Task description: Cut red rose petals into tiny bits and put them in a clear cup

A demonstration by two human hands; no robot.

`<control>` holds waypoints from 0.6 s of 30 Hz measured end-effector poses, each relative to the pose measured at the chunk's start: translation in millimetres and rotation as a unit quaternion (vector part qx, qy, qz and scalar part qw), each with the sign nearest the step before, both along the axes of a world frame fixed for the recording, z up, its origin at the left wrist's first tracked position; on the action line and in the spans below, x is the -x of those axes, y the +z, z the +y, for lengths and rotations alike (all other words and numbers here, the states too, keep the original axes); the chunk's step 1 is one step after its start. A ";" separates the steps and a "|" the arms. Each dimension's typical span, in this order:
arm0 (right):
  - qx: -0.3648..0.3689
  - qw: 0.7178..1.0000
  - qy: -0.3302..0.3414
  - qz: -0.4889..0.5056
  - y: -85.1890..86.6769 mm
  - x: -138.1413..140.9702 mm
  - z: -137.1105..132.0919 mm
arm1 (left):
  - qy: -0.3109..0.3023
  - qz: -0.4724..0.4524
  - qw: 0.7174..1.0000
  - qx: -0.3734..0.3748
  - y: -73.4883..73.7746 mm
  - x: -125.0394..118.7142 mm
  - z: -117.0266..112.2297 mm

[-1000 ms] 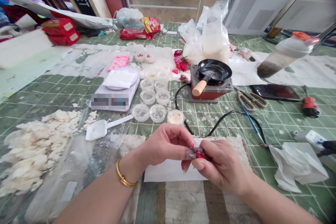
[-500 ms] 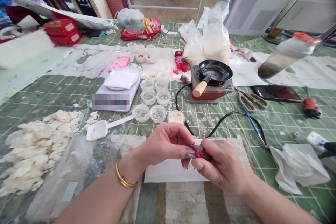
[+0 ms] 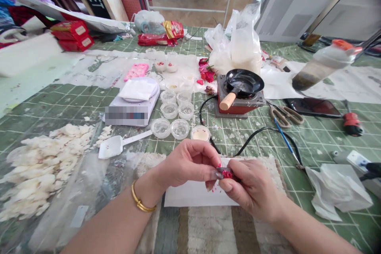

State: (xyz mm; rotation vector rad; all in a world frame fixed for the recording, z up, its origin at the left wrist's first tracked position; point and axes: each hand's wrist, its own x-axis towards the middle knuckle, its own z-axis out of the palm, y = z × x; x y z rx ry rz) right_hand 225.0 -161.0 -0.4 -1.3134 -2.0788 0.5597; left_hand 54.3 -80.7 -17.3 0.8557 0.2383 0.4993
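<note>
"Over the white paper sheet (image 3: 193, 195), what have the hands got?"

"Left hand (image 3: 187, 165) and right hand (image 3: 251, 190) pinch it, fingers (image 3: 204, 151) closed on a small dark piece (image 3: 226, 174) crusted with red."

"Touching the paper?"

"No, held just above it; red specks (image 3: 214, 190) dot the sheet."

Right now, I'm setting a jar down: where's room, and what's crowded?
The green cutting mat has room between the white flakes and the kitchen scale, and between the right hand and the crumpled tissue. The small clear jars are crowded.
</note>
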 end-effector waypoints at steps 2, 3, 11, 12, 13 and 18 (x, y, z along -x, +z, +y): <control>0.000 1.000 -0.002 0.006 -0.3 -0.2 0.4 | 0.001 -0.004 1.000 -0.003 -0.2 0.2 0.0; 0.003 1.000 -0.005 0.008 -0.7 -0.6 0.5 | 0.001 -0.008 1.000 -0.001 -0.4 0.2 0.0; 0.055 0.998 -0.015 -0.010 -4.2 -3.1 -0.9 | 0.003 -0.017 1.000 0.000 -2.2 -1.8 0.9; 0.056 0.998 -0.014 -0.010 -4.2 -3.0 -1.3 | 0.002 -0.016 1.000 -0.001 -2.2 -1.7 0.9; 0.055 0.998 -0.012 -0.009 -4.1 -2.9 -1.7 | 0.000 -0.016 1.000 0.000 -2.0 -1.6 0.8; 0.035 0.999 -0.006 -0.003 -3.3 -1.8 -2.3 | -0.008 -0.010 1.000 0.011 -0.6 -1.1 -0.1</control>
